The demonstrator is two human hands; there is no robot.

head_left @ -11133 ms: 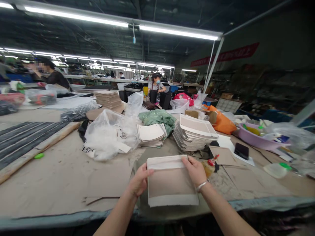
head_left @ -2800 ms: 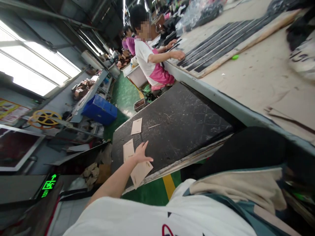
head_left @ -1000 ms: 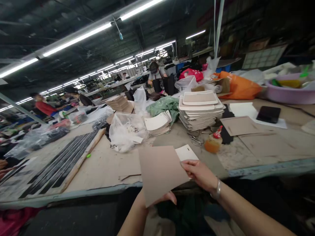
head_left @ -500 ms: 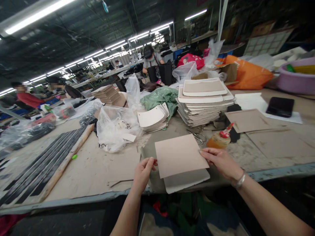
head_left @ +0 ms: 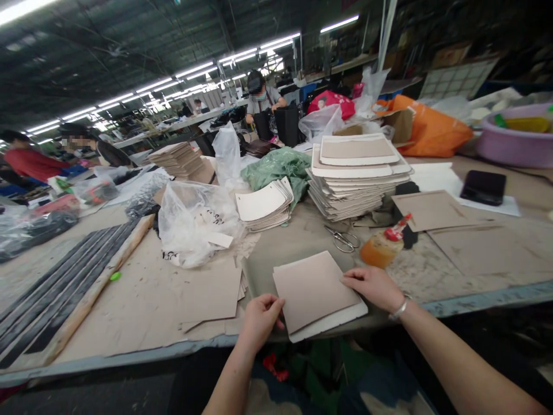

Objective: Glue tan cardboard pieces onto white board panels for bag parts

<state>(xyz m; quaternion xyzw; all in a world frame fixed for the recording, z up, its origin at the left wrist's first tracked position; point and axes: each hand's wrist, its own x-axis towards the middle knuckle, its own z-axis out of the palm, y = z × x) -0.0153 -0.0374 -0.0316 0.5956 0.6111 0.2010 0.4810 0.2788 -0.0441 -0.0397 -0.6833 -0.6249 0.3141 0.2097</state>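
Note:
A beige cardboard sheet lies almost flat over a white-edged panel at the table's front edge. The panel shows along the sheet's lower and right sides. My left hand pinches the sheet's left edge between thumb and fingers. At the right edge, my right hand grips the same sheet with thumb and fingertips. Just beyond the right hand stand an orange glue bottle with a red tip and a pair of scissors.
Behind are a tall stack of panels, a smaller curved stack and a clear plastic bag. Loose cardboard sheets lie to the left, dark strips farther left. A phone rests at right. Several people work in the background.
Both hands have lowered the cardboard sheet onto the white-edged panel, and it now covers most of it. The view has shifted slightly.

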